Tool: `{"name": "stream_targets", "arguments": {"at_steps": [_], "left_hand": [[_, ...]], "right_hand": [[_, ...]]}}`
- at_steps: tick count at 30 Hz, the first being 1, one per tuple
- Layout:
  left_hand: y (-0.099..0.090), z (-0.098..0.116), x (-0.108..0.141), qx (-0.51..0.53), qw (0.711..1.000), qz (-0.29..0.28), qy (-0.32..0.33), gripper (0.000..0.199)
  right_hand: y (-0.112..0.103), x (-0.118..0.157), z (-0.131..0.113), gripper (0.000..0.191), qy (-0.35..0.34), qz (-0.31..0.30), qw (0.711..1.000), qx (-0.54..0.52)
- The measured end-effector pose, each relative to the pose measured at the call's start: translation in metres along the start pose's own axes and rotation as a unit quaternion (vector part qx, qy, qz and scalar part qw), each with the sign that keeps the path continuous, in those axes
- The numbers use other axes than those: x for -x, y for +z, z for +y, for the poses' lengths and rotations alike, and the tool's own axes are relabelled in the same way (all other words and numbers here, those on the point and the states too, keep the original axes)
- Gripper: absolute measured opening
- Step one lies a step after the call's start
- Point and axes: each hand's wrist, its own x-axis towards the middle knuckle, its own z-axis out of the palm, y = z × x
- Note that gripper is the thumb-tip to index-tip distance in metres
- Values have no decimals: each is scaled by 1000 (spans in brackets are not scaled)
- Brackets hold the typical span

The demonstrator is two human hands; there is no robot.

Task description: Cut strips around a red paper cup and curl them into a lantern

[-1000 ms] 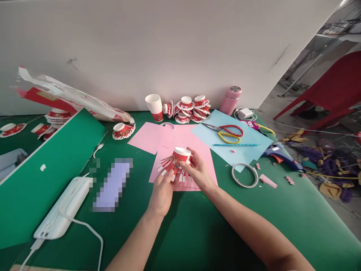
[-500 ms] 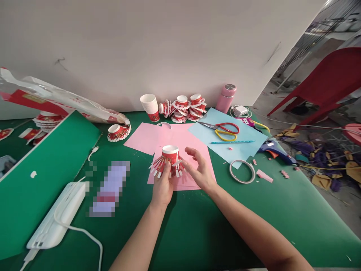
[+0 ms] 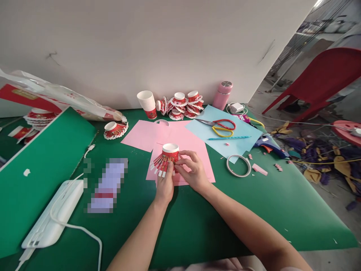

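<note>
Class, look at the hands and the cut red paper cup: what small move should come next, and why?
Probably the right hand should fold part of the fringe on the cut red paper cup: it is at the cup's side, the left hand holds the cup, and the visible fringe splays apart, unlike the ruffled paper cup farther left.

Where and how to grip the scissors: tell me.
Best by the red and yellow handles, coming from the near right with the right hand: the scissors lie on the blue paper, handles rightward, blades pointing left.
</note>
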Motion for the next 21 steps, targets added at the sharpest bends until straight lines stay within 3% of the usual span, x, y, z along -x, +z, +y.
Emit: {"name": "stream_targets", "arguments": {"at_steps": [4,10,17,21], "left_hand": [[4,3,4,74,997,-21,-28,42],[1,9,6,96,984,-151,20,51],[-1,23,4,233,955,-160,-86,76],[-5,23,1,247,953,-150,-87,63]], "right_hand": [[-1,1,1,3,-59,29,996,62],[-8,2,0,4,-86,38,993,77],[-14,-4,8,7,-64,64,996,6],[-17,-6,12,10,-152,11,987,42]]}}
